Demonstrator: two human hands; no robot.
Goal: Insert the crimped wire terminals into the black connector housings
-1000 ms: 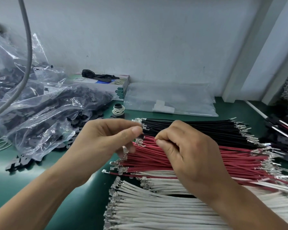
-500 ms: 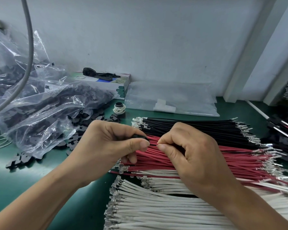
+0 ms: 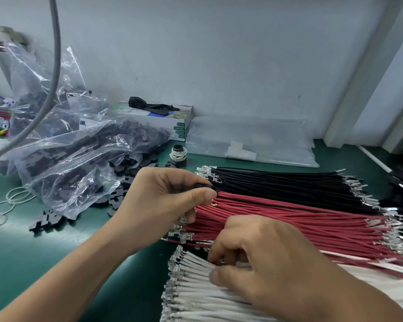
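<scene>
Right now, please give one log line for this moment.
left hand: pinches black housing | right hand: fingers on white wires

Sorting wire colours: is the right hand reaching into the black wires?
No, the right hand is down at the white wires, with the red wires between it and the black wires.

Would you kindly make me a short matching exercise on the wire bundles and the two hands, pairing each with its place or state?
Things:
1. black wires
2. red wires
3. left hand
4. right hand

Places or states:
A. reaching into the white wires
B. middle bundle
C. bundle farthest from the person
D. pinching a small black connector housing

Pairs: 1-C, 2-B, 3-D, 4-A
</scene>
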